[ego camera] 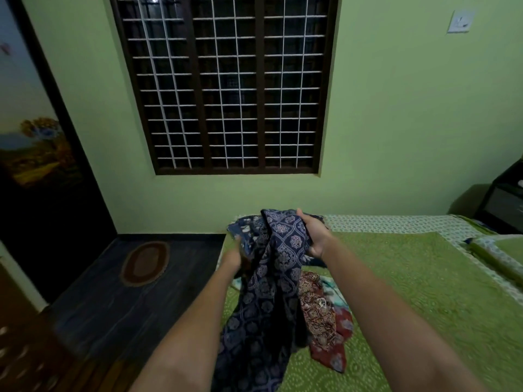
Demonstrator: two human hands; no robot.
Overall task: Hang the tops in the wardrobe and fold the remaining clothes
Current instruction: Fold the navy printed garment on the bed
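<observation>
Both forearms reach forward from the bottom of the frame over a green bed (424, 292). The right hand (314, 236), palm turned inward, grips the top of a navy garment (271, 278) at centre frame; it hangs down. The left hand (233, 257), blurred, touches the cloth's edge; its grip cannot be told. Red clothes (325, 329) lie beneath.

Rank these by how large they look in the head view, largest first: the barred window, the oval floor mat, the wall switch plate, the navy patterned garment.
1. barred window
2. navy patterned garment, though it is nearer the camera
3. oval floor mat
4. wall switch plate
</observation>
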